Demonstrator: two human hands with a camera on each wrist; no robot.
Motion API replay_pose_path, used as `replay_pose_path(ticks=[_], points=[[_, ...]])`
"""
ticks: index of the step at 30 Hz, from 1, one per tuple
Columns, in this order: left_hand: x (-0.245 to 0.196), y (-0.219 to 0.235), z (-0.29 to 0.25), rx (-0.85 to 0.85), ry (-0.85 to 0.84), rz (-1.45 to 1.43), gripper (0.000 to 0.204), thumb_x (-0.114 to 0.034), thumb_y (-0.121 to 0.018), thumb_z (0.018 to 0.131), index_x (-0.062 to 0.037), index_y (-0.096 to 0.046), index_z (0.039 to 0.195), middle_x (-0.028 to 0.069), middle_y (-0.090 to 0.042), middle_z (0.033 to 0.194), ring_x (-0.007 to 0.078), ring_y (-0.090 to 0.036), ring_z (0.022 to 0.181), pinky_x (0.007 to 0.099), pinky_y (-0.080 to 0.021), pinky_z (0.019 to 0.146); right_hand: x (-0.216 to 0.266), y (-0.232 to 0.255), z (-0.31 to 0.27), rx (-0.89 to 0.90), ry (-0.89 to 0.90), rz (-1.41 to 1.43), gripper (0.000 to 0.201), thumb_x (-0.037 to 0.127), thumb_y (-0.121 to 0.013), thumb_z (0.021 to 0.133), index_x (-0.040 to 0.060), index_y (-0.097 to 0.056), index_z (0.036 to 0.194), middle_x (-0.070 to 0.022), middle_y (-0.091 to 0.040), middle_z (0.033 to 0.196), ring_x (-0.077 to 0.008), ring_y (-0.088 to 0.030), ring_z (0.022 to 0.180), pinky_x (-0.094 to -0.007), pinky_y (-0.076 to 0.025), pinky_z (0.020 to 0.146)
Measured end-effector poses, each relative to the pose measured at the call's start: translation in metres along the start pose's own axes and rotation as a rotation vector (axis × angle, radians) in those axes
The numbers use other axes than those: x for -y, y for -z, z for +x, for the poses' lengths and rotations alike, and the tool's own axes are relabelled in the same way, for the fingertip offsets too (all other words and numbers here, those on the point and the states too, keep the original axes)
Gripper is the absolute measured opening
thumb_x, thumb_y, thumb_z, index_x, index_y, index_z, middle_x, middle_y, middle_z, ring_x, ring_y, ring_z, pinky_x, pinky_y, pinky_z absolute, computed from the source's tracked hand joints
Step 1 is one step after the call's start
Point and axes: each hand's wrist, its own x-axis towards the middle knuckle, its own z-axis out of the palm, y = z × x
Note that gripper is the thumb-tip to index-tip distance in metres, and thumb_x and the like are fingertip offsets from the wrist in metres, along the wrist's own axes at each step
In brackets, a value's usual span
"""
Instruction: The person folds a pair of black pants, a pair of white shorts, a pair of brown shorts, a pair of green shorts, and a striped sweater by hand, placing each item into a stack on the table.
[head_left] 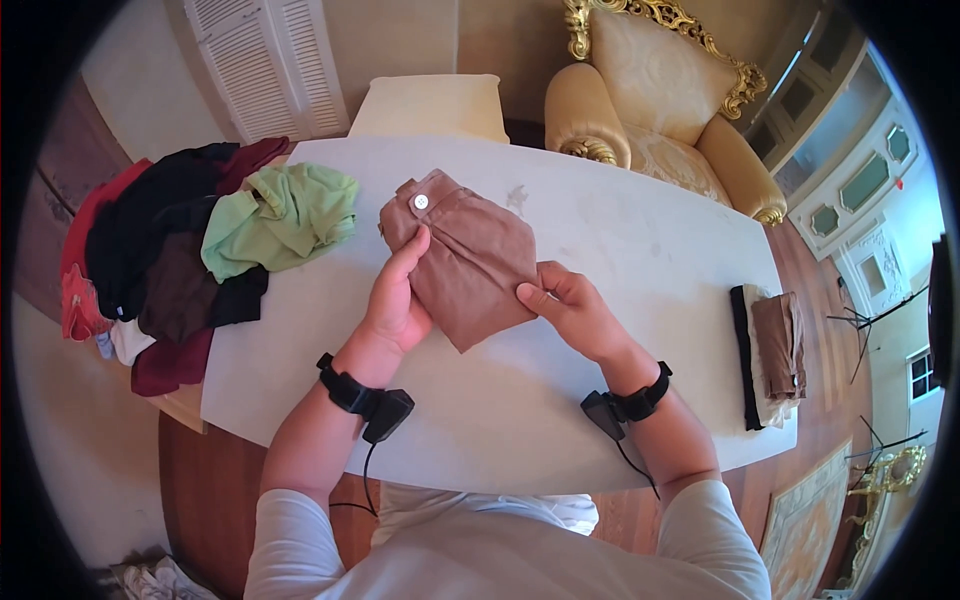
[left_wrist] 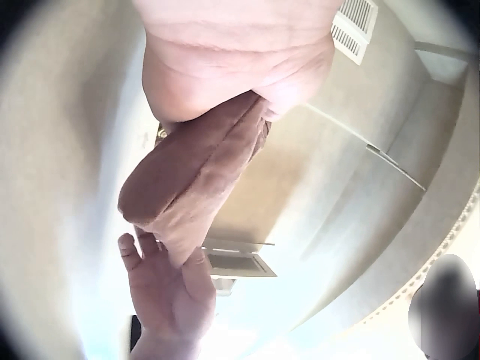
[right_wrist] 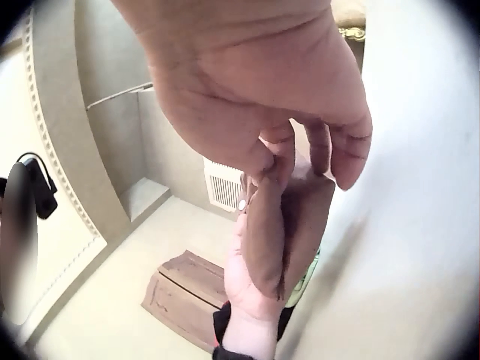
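A folded brown garment (head_left: 475,255) with a white button (head_left: 420,202) near its upper left corner is held above the white table. The left hand (head_left: 397,300) grips its left side, thumb on top just below the button. The right hand (head_left: 575,310) pinches its right edge between thumb and fingers. In the left wrist view the garment (left_wrist: 195,169) hangs as a thick fold from the left hand (left_wrist: 232,60), the right hand (left_wrist: 169,292) at its far end. The right wrist view shows the right hand (right_wrist: 262,97) pinching the garment's (right_wrist: 266,240) edge.
On the table's (head_left: 480,400) left lies a heap of clothes, with a green garment (head_left: 275,220) on top and black (head_left: 150,220) and red ones around it. At the right edge stand folded clothes, the outermost brown (head_left: 783,345). A gold armchair (head_left: 660,110) and cream chair (head_left: 430,105) are behind.
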Motion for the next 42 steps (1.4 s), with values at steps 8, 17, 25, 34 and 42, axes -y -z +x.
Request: replay_pose_path(ticks=[8,17,25,34,42], points=[[-0.006,-0.007,-0.004,0.055,0.024,-0.085,0.065,-0.042,-0.063,0.105,-0.0075,-0.040,0.156,0.0099,-0.050,0.156,0.0269,-0.047,0.145,0.0453,-0.037,0.122,0.016,-0.006,-0.004,0.099,-0.185,0.407,0.037,0.028,-0.067,0.107,-0.0054,-0.065,0.124,-0.0080,-0.072,0.114,-0.0168,-0.067,0.106,-0.0356,-0.056,0.097],[0.000,-0.003,-0.003,0.089,0.063,-0.034,0.065,-0.041,-0.063,0.106,-0.0069,-0.040,0.156,0.0108,-0.051,0.155,0.0261,-0.048,0.144,0.0444,-0.038,0.122,0.015,-0.007,0.002,-0.138,-0.081,0.404,0.030,0.023,-0.070,0.105,-0.0034,-0.064,0.118,-0.0093,-0.072,0.110,-0.0130,-0.068,0.101,-0.0299,-0.055,0.093],[0.006,-0.002,-0.004,0.149,0.115,0.063,0.063,-0.040,-0.062,0.106,-0.0058,-0.042,0.155,0.0106,-0.053,0.154,0.0257,-0.050,0.142,0.0437,-0.039,0.121,0.000,0.007,0.007,-0.073,-0.013,0.381,0.024,0.022,-0.063,0.109,-0.0015,-0.065,0.114,-0.0013,-0.071,0.102,-0.0062,-0.062,0.093,-0.0260,-0.053,0.084],[0.005,-0.005,-0.007,0.151,0.138,0.083,0.063,-0.039,-0.062,0.107,-0.0046,-0.042,0.155,0.0109,-0.053,0.154,0.0259,-0.050,0.143,0.0439,-0.038,0.121,0.000,0.022,0.006,-0.056,0.008,0.236,0.025,0.023,-0.060,0.111,-0.0011,-0.067,0.112,0.0002,-0.068,0.098,-0.0068,-0.060,0.089,-0.0266,-0.054,0.081],[0.011,0.000,-0.012,0.197,0.354,0.201,0.059,-0.036,-0.065,0.106,-0.0021,-0.048,0.152,0.0108,-0.058,0.148,0.0225,-0.057,0.136,0.0399,-0.046,0.115,0.022,0.012,0.000,-0.169,-0.039,0.354,0.046,0.027,-0.074,0.102,-0.0076,-0.063,0.130,-0.0084,-0.073,0.114,-0.0138,-0.066,0.105,-0.0291,-0.053,0.091]])
